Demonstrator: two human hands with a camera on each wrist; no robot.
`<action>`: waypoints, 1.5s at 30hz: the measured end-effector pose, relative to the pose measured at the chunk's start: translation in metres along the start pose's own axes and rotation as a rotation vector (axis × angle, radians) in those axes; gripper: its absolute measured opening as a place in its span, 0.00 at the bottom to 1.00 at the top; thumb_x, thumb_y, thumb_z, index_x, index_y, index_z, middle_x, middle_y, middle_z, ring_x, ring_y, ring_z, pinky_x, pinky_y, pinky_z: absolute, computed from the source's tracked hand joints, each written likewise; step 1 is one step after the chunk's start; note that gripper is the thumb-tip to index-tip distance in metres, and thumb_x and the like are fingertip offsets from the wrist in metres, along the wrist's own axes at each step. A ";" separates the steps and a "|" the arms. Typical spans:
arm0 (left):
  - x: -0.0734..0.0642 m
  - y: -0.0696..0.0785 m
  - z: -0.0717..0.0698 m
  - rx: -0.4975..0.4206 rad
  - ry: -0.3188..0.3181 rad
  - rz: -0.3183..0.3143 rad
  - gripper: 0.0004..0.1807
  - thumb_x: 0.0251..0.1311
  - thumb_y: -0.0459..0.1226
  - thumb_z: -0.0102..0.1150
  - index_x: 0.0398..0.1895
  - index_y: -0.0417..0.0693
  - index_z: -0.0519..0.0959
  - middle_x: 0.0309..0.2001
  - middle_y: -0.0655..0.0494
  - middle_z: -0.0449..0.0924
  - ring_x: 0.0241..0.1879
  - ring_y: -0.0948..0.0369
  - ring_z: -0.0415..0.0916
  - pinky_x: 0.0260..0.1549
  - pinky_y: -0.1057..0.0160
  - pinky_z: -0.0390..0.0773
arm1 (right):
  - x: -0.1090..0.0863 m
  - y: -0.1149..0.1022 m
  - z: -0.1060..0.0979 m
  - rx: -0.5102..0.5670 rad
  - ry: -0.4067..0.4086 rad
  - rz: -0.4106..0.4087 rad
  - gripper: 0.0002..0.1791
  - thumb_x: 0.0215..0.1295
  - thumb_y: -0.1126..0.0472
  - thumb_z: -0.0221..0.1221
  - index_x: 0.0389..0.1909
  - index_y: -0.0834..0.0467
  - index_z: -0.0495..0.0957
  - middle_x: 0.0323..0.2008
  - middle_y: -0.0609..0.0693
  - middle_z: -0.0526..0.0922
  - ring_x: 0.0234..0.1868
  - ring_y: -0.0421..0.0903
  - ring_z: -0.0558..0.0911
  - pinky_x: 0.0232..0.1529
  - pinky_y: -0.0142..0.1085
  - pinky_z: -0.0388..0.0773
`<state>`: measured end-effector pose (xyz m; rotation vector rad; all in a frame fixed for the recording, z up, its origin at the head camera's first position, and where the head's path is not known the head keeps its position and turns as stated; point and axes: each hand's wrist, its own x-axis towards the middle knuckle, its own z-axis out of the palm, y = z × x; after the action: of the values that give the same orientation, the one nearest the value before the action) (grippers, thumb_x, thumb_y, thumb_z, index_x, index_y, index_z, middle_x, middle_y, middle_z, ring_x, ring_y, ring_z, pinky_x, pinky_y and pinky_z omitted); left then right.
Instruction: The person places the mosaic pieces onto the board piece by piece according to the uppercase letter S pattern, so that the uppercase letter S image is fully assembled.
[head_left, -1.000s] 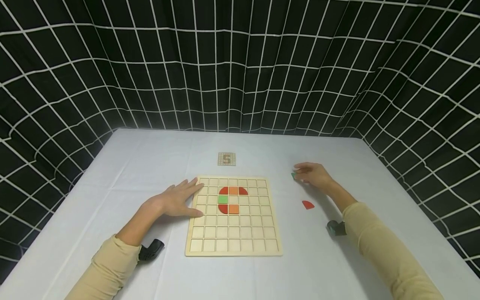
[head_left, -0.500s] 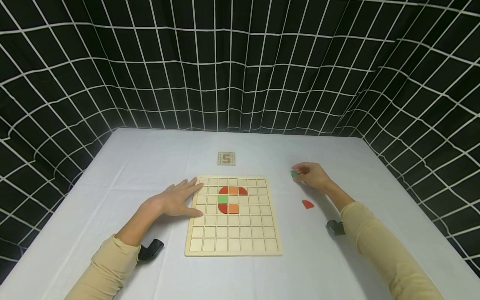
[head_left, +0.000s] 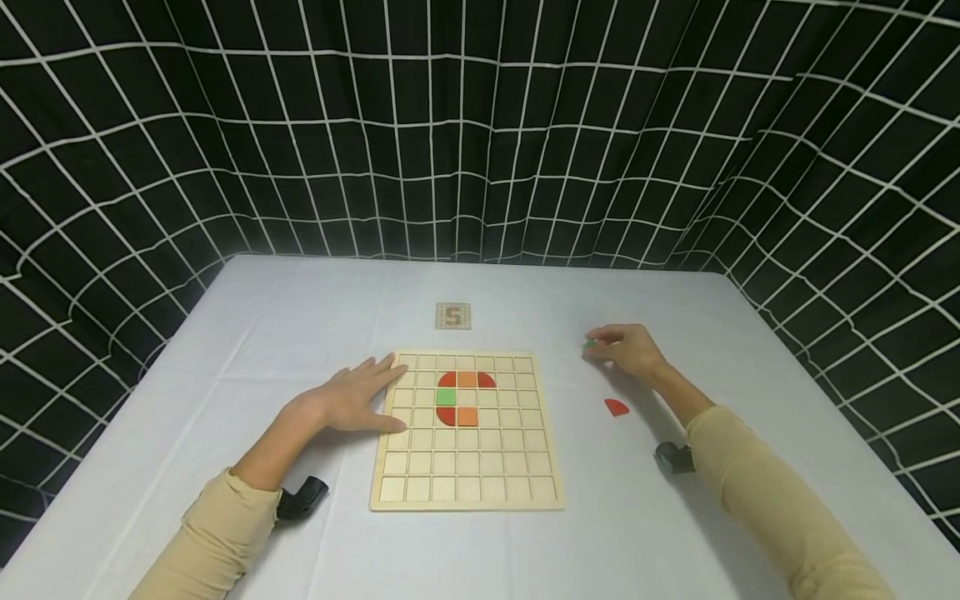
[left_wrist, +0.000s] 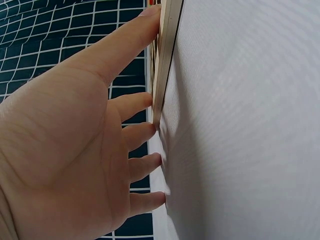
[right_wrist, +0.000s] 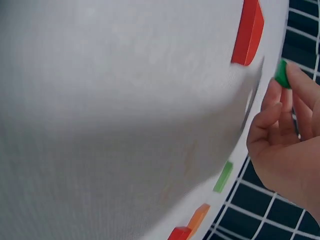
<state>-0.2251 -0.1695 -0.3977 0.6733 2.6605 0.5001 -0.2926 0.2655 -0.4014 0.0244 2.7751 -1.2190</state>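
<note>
My left hand (head_left: 348,400) rests spread along the left side of a wooden grid board (head_left: 468,492), thumb and fingertips over its edge. In the left wrist view the thumb (left_wrist: 135,40) lies against the board's side. Several tiles sit in the grid: red quarter-circles (head_left: 486,381), orange squares (head_left: 467,417) and a green square (head_left: 446,397). Away to the right of the board, my right hand (head_left: 628,350) pinches a small green tile (right_wrist: 283,75) between thumb and fingertips; its shape is partly hidden. Nearer me, a red quarter-circle tile (head_left: 617,407) lies on the cloth.
A small card (head_left: 453,317) with an S-like figure lies behind the board. Green (right_wrist: 223,176), orange (right_wrist: 198,219) and red (right_wrist: 180,233) tiles lie low in the right wrist view. Black wrist devices (head_left: 303,498) sit by both cuffs. A dark gridded curtain (head_left: 450,125) surrounds the white table.
The green tile in my right hand has come up slightly and turned between the fingertips. My left hand and the tiles on the board stay where they were.
</note>
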 end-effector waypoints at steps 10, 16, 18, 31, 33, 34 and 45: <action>-0.001 0.000 -0.001 -0.001 -0.001 0.007 0.51 0.55 0.60 0.60 0.74 0.43 0.53 0.74 0.40 0.42 0.71 0.39 0.40 0.64 0.35 0.42 | -0.019 -0.021 0.006 0.150 -0.105 0.005 0.26 0.58 0.57 0.67 0.56 0.64 0.76 0.42 0.56 0.78 0.37 0.49 0.81 0.38 0.36 0.77; -0.001 0.000 0.000 -0.003 0.000 0.000 0.51 0.54 0.60 0.60 0.74 0.43 0.53 0.74 0.40 0.42 0.71 0.39 0.40 0.64 0.35 0.42 | -0.029 -0.031 0.015 0.199 -0.195 0.023 0.26 0.59 0.59 0.66 0.57 0.64 0.75 0.42 0.55 0.78 0.39 0.49 0.80 0.44 0.38 0.78; -0.001 0.000 0.001 -0.002 0.000 -0.001 0.51 0.54 0.60 0.60 0.74 0.43 0.54 0.74 0.40 0.43 0.71 0.39 0.40 0.64 0.35 0.42 | -0.031 -0.033 0.020 0.197 -0.207 0.036 0.25 0.59 0.60 0.66 0.57 0.63 0.76 0.42 0.54 0.77 0.38 0.47 0.80 0.43 0.37 0.78; -0.001 -0.001 0.001 0.001 0.000 0.002 0.50 0.55 0.60 0.60 0.74 0.43 0.53 0.74 0.40 0.43 0.71 0.39 0.40 0.64 0.35 0.42 | -0.045 -0.055 0.046 0.211 -0.293 0.044 0.19 0.57 0.67 0.65 0.51 0.64 0.78 0.35 0.55 0.79 0.31 0.45 0.80 0.33 0.34 0.80; -0.001 -0.001 0.001 0.000 0.000 0.000 0.50 0.55 0.60 0.60 0.74 0.44 0.53 0.74 0.40 0.43 0.71 0.39 0.40 0.64 0.35 0.42 | -0.047 -0.057 0.049 0.219 -0.314 0.041 0.19 0.57 0.67 0.66 0.51 0.64 0.79 0.34 0.55 0.80 0.30 0.45 0.80 0.33 0.34 0.80; -0.001 -0.002 0.001 0.000 0.000 0.000 0.50 0.55 0.60 0.60 0.74 0.44 0.53 0.74 0.40 0.42 0.71 0.39 0.40 0.64 0.35 0.42 | -0.048 -0.058 0.051 0.224 -0.326 0.037 0.19 0.57 0.67 0.66 0.51 0.65 0.79 0.33 0.55 0.80 0.29 0.45 0.80 0.32 0.34 0.80; -0.001 -0.002 0.001 0.004 -0.001 0.010 0.51 0.55 0.60 0.59 0.74 0.43 0.53 0.74 0.40 0.43 0.71 0.39 0.40 0.64 0.34 0.43 | -0.058 -0.074 0.072 0.278 -0.451 -0.024 0.16 0.58 0.72 0.61 0.49 0.68 0.79 0.29 0.55 0.83 0.24 0.45 0.80 0.30 0.36 0.81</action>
<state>-0.2243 -0.1716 -0.3995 0.6886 2.6594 0.4971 -0.2321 0.1642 -0.3896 -0.2310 2.2173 -1.4028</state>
